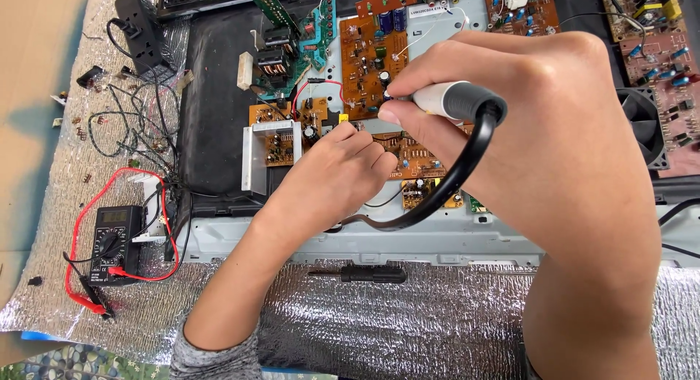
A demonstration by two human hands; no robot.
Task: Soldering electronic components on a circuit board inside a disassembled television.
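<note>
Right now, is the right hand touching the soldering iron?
Touching. The head view shows the right hand wrapped around the soldering iron, thumb and fingers pinching its grey-and-white handle, with no gap.

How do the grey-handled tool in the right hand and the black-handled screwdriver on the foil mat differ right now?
The grey-handled corded tool is gripped by the right hand over the orange circuit boards; the black-handled screwdriver lies untouched on the silver foil mat. The tool trails a black cable; the screwdriver has none. Both are slim hand tools.
</note>
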